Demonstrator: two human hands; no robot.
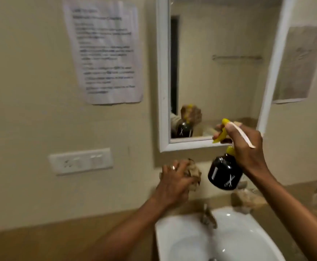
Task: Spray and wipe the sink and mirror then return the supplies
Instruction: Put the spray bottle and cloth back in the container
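Both supplies are in hand, so the return step is clearly not yet done. The right hand [248,147] is clamped on the black spray bottle [224,171], nozzle toward the mirror [210,63]; the left hand [174,178] is closed around a crumpled cloth [193,173] below it. Blur hides whether the sink [238,232] is already wiped; the mirror seems to be the current step.

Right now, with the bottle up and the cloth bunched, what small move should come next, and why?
Probably squeeze the yellow trigger: the right hand holds the spray bottle raised by the mirror, nozzle towards the glass, while the left hand grips the cloth below.
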